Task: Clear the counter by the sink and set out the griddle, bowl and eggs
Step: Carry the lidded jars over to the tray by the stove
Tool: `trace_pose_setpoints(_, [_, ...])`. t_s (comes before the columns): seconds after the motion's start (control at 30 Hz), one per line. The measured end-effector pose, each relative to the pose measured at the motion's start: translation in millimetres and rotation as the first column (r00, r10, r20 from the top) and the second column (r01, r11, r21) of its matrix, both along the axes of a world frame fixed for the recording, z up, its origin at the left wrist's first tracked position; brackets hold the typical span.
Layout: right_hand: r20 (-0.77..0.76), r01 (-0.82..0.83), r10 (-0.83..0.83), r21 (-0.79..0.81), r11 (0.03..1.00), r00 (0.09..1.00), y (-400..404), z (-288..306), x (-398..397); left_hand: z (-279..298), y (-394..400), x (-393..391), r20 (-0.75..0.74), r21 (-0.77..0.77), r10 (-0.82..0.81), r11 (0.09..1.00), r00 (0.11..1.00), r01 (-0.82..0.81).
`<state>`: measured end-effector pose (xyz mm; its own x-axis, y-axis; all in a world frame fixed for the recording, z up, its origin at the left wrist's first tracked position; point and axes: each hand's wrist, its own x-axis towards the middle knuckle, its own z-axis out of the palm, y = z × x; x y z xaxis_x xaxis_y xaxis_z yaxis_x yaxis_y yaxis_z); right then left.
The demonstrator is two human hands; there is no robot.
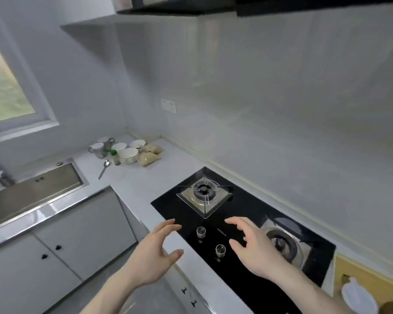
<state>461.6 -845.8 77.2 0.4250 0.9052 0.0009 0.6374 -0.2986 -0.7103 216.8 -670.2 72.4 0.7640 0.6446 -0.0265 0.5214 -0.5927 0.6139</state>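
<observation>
both hands held nothing: my left hand [156,250] was spread open, with the fingers relaxed and the thumb apart, over the front edge of the white counter [136,189], and my right hand [251,243] was also open, with the fingers a little bent, above the black gas hob [243,268], near its two round knobs [201,232]. neither hand touched anything that i could see. the far burner [204,193] on the hob was bare, and the near burner [281,244] was partly hidden behind my right hand. the things by the sink were well apart from my hands, in the far corner of the counter: several white bowls [128,154] stood close together, with glass jars [99,150] just beside them, a small bottle with a green cap [114,156], and some bags of grain [149,157] to the right of the bowls. a metal spoon [103,169] lay on the counter in front of this group, between it and the steel sink [32,193]. i could not see a griddle or eggs anywhere. at the lower right edge a white plate [359,299] lay on a yellow surface [372,279].
</observation>
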Motion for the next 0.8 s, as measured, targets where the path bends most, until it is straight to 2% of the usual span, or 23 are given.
trace_pose_setpoints(0.17, [-0.018, -0.132, 0.133, 0.039, 0.990, 0.991, 85.0, 14.2, -81.8, 4.0, 49.2, -106.6, 0.036, 0.023, 0.139, 0.990, 0.990, -0.140])
trace_pose_setpoints(0.37, [-0.045, -0.218, 0.219, 0.033, 0.975, 0.975, 156.6, 17.5, -158.5, 7.4, 94.4, -198.1, 0.038, 0.038, 0.244, 0.969, 0.969, -0.245])
trace_pose_setpoints(0.63, [0.002, -0.295, 0.295, 0.002, 0.956, 0.956, 229.5, 21.5, -190.8, 11.5, 142.6, -246.7, 0.070, 0.040, 0.330, 0.942, 0.941, -0.333])
trace_pose_setpoints(0.8, [-0.031, -0.305, 0.306, 0.029, 0.952, 0.952, 297.0, 21.2, -197.4, 6.6, 187.3, -264.2, 0.064, 0.028, 0.377, 0.925, 0.924, -0.380])
